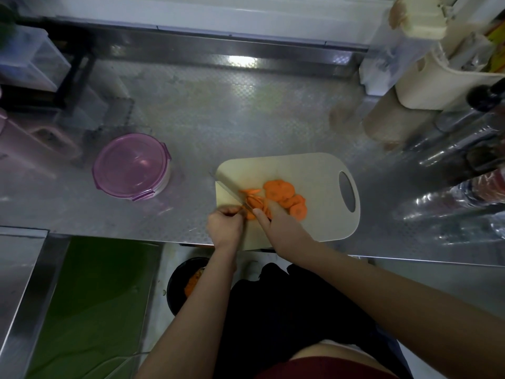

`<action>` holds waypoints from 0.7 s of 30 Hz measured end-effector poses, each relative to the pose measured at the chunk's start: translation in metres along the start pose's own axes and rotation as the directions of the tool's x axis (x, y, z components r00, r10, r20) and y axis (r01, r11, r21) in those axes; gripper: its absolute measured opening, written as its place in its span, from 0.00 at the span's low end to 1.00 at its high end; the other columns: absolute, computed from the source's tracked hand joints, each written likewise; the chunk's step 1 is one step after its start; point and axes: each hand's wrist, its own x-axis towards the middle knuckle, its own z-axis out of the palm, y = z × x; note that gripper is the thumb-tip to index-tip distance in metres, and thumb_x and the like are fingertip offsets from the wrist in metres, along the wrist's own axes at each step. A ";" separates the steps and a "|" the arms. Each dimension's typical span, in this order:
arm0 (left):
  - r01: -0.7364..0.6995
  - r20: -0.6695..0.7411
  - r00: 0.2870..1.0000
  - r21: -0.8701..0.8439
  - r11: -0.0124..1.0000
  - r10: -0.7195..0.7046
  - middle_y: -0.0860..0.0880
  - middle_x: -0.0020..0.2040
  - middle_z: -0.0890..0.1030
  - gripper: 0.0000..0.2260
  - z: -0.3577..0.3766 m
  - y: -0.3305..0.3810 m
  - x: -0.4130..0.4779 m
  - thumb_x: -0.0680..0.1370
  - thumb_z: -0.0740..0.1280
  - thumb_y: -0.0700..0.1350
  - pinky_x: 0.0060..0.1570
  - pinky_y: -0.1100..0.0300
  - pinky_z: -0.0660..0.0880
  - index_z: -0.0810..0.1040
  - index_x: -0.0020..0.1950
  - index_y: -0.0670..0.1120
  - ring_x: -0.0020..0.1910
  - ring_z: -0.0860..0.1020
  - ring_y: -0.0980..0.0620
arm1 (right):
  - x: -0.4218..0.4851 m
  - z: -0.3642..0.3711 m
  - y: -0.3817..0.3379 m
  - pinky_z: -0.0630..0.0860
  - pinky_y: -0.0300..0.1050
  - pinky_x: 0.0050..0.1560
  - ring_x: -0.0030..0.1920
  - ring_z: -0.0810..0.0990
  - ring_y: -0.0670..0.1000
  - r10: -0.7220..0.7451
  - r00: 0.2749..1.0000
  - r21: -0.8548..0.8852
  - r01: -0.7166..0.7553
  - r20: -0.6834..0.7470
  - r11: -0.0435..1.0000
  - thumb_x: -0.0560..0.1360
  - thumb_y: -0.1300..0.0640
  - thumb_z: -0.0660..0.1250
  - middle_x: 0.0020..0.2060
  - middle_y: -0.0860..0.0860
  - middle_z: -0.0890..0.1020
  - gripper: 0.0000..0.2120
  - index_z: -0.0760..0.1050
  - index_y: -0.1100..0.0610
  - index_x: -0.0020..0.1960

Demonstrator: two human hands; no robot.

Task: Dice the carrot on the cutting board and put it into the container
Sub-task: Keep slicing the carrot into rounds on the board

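Well, my right hand (278, 228) was wrapped around the knife (232, 188), its fingers (259, 214) curled so tightly over the handle that none of the handle showed. The blade ran away from me toward the far left corner of the cutting board (322, 214), with its near end down among the carrot slices (278, 190).

My left hand (225, 225) sat just left of the blade at the near left edge of the board. Those fingers (232, 212) were bent in like a claw, pressed together, the tips pinching the near end of the cut pieces. A little orange peeked out right beside my knuckles.

Most of the carrot lay as round slices overlapping in a loose heap in the middle of the board, on the right side of the knife. A few thinner pieces lay against the blade itself. The board's handle hole pointed right, and its near edge hung slightly over the front of the steel desk (218, 119).

To the left, well apart from the board, the container (131, 165) stood on the desk with its purple lid on. I could not tell what was inside. Clear bottles (451, 154) crowded the right end of the desk. Below the desk edge, a black bowl (177, 285) sat on the floor with something orange inside.
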 end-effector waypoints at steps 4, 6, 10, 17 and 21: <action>-0.017 -0.011 1.000 0.008 1.000 0.017 0.46 0.40 0.81 0.02 0.001 0.000 -0.001 0.71 0.69 0.38 0.47 0.57 0.74 0.82 0.40 0.42 0.48 0.79 0.45 | -0.001 0.003 -0.001 0.74 0.55 0.58 0.56 0.78 0.56 -0.062 0.997 0.014 0.062 -0.049 0.998 0.66 0.27 0.51 0.54 0.51 0.79 0.33 0.70 0.48 0.59; -0.027 -0.013 1.000 0.015 1.000 0.027 0.43 0.44 0.82 0.03 0.000 -0.001 -0.002 0.71 0.68 0.37 0.49 0.56 0.74 0.82 0.42 0.41 0.49 0.78 0.45 | -0.004 0.000 -0.008 0.72 0.48 0.59 0.58 0.77 0.55 -0.030 0.999 0.092 0.032 -0.025 0.995 0.69 0.29 0.54 0.57 0.52 0.79 0.33 0.70 0.52 0.62; -0.050 -0.016 0.999 0.011 0.999 0.050 0.43 0.45 0.83 0.04 0.000 -0.001 -0.005 0.72 0.68 0.38 0.46 0.59 0.72 0.82 0.43 0.41 0.47 0.78 0.47 | -0.004 -0.007 -0.011 0.69 0.44 0.56 0.61 0.75 0.57 -0.035 0.996 0.116 0.025 0.077 0.993 0.79 0.45 0.57 0.60 0.57 0.77 0.23 0.70 0.60 0.65; -0.108 0.011 0.994 0.008 0.994 0.108 0.46 0.43 0.83 0.03 0.000 -0.004 -0.004 0.72 0.71 0.39 0.45 0.63 0.70 0.83 0.44 0.41 0.46 0.79 0.50 | 0.006 -0.020 -0.015 0.69 0.51 0.58 0.61 0.73 0.62 0.120 0.988 0.121 -0.132 0.101 0.984 0.82 0.59 0.48 0.63 0.65 0.71 0.23 0.49 0.57 0.77; -0.138 0.027 0.990 0.018 0.990 0.138 0.44 0.44 0.83 0.05 -0.001 -0.007 -0.003 0.73 0.70 0.40 0.36 0.69 0.68 0.83 0.45 0.39 0.36 0.75 0.57 | 0.002 -0.027 -0.018 0.63 0.53 0.66 0.68 0.68 0.60 0.102 0.987 0.079 -0.113 0.126 0.990 0.83 0.54 0.47 0.68 0.63 0.69 0.21 0.62 0.60 0.73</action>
